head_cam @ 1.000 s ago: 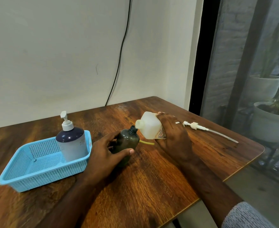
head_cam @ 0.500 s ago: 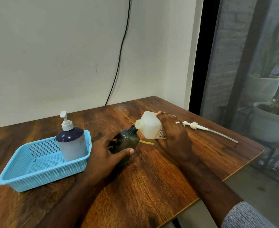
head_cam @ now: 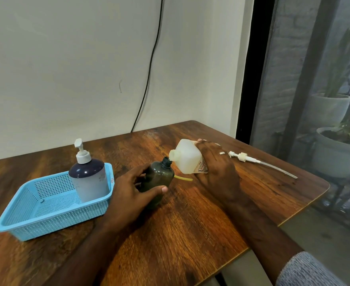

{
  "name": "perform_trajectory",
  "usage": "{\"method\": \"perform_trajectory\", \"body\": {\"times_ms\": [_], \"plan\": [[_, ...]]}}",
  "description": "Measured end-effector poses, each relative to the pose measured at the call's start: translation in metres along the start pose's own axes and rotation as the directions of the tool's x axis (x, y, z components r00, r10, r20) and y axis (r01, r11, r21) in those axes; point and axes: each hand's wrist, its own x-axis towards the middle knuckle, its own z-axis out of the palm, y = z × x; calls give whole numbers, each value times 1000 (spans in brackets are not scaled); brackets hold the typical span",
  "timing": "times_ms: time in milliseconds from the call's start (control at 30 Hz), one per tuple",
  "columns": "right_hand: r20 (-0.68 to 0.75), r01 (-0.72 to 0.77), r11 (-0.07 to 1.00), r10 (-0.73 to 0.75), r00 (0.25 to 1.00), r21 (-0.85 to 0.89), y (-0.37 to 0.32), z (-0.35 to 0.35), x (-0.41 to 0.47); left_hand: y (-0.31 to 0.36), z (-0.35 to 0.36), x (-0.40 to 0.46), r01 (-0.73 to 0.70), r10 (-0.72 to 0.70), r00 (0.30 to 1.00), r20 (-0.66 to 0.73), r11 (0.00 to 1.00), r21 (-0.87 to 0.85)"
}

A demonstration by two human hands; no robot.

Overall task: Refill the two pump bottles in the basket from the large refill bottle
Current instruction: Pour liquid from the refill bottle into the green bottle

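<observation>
left hand (head_cam: 128, 188): grips dark green bottle (head_cam: 156, 178), pump off, on counter (head_cam: 190, 223)
right hand (head_cam: 217, 172): holds white refill bottle (head_cam: 187, 156) tipped, spout at green bottle's mouth
basket (head_cam: 46, 215): left of left hand, holds navy pump bottle (head_cam: 88, 178)

L hand (head_cam: 133, 187): fingers and thumb curled round dark bottle (head_cam: 157, 178), forearm low over table. R hand (head_cam: 215, 168): grips tilted white refill bottle (head_cam: 187, 156), ring on one finger.
</observation>
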Motion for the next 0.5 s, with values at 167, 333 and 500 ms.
{"method": "perform_trajectory", "body": {"times_ms": [167, 333, 500], "plan": [[9, 0, 1000, 0, 1000, 0, 1, 0, 1, 1, 0, 0, 1, -1, 1000, 5, 1000, -3], [4, -2, 1000, 2, 1000, -8, 1, 1, 1, 0, 0, 0, 7, -7, 1000, 2, 1000, 6], [-6, 1, 1000, -1, 1000, -13, 0, 1, 1, 0, -1, 2, 6, -6, 1000, 1, 1000, 15]]}}
